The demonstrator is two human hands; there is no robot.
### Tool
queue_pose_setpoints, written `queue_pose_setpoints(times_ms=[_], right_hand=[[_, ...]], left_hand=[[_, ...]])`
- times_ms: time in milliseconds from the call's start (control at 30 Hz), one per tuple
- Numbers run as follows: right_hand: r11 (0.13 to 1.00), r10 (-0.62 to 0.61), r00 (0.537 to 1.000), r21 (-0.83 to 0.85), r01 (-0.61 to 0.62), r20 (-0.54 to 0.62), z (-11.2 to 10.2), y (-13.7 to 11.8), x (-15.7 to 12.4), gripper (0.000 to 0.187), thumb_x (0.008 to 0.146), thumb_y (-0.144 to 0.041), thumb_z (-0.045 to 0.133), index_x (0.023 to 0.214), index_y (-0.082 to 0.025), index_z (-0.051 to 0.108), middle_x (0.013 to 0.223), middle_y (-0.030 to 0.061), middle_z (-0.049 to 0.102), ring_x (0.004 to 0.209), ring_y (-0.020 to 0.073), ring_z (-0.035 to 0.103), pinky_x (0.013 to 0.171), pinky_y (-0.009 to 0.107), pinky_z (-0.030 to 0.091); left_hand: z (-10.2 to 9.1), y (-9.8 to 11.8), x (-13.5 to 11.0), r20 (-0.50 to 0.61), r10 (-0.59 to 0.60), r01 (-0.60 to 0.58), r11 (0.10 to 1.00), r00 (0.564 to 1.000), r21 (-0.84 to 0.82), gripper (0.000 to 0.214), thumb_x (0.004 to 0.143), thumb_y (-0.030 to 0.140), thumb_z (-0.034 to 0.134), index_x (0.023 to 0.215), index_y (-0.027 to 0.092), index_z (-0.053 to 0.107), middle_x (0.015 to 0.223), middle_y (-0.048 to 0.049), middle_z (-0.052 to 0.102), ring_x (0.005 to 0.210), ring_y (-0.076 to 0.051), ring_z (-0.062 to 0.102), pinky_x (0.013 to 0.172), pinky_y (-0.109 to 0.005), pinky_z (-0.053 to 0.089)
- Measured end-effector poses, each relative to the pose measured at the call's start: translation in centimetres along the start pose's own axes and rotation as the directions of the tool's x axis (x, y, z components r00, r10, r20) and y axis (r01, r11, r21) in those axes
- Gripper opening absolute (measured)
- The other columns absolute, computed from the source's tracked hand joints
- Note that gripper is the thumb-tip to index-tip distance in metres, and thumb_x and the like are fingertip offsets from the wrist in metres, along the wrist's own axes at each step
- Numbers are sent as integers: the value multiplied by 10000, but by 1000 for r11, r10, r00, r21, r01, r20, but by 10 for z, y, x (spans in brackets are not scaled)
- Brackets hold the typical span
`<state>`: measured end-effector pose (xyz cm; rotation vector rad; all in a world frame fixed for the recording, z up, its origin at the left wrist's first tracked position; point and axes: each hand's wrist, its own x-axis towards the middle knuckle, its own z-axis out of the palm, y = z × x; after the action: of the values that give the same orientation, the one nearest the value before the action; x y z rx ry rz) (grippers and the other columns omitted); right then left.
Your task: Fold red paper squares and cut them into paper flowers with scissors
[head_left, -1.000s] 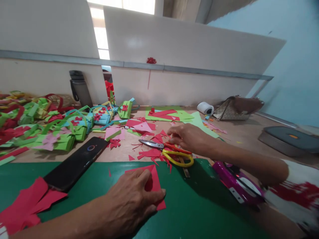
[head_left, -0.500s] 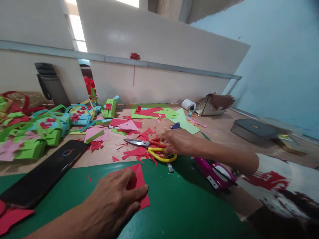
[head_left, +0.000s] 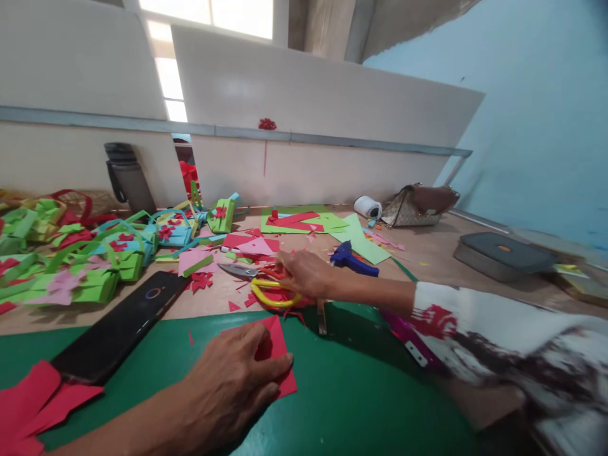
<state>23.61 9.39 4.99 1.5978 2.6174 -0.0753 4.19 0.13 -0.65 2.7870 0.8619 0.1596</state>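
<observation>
My left hand point(head_left: 232, 383) lies palm down on a folded red paper square point(head_left: 277, 352) and presses it onto the green cutting mat point(head_left: 361, 392), fingers spread flat. My right hand point(head_left: 304, 273) reaches across to the scissors point(head_left: 259, 285) with red and yellow handles. Its fingers are closed around the handles. The scissor blades point left over red paper scraps point(head_left: 251, 297) on the table.
A black phone point(head_left: 121, 323) lies left on the mat edge. Many green, blue and red paper baskets point(head_left: 90, 253) fill the left. A dark bottle point(head_left: 126, 180), blue glue gun point(head_left: 354, 259), tape roll point(head_left: 367, 206), handbag point(head_left: 418, 206), grey box point(head_left: 503, 253) and pink stapler point(head_left: 408, 339) are around.
My right hand has moved left and closed on the scissor handles, sliding the scissors left. My left hand stays pressed on the red paper. The blue glue gun has come into view.
</observation>
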Motion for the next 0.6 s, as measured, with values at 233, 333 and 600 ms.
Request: queue_pose_setpoints(times_ms=[233,333,600], right_hand=[[980,201,978,5,-201,-58,-1,22,-20,294,915,-284,571,1185,-171,553,1186,82,592,964,229,621,793,431,530],[970,243,970,13,-243,19,18,26,-41,293,914,-285,572,1183,-169,554,1176,81,596,953,227,625,784,426,533],[955,276,958,90,-282,79,37,32,-45,289,914,-281,572,1179,-169,557,1180,83,594,958,228,623,789,424,532]], left_hand=[[6,-2,-1,-96,22,-22,1000,995,-1,181,897,271,410,928,260,587,863,-42,511,750,-196,472,618,-313,324],[6,-3,-2,-129,23,-21,1000,991,17,193,902,267,402,917,253,594,835,-34,510,723,-182,465,613,-309,324],[2,-4,-4,-165,37,-30,998,986,48,175,887,287,441,935,237,603,895,-31,537,764,-169,496,650,-296,372]])
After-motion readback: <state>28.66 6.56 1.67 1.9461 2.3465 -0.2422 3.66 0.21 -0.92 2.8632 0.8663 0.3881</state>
